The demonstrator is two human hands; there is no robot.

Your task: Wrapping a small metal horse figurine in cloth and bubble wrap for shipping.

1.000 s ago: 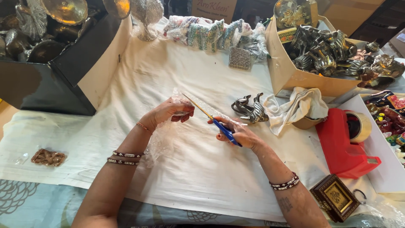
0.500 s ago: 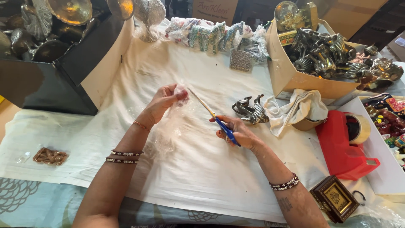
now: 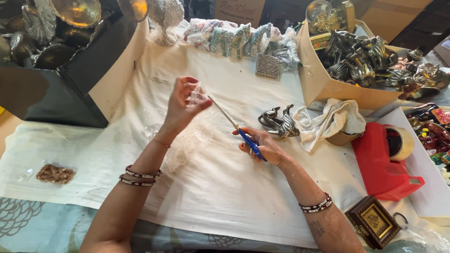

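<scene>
left hand: raised above the worktop, fingers pinched on a crinkled clear plastic wrap; the wrap trails down toward the white cloth-covered worktop.
right hand: fingers clenched round the blue handles of metal-bladed scissors; blade tips point at the wrap, just beside it.
nearby: silver metal animal figurine right of the scissors; red tape dispenser farther right.

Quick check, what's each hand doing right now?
Left hand: closed, pinching a piece of clear plastic wrap.
Right hand: closed around blue-handled scissors, blades pointing toward the plastic.
</scene>
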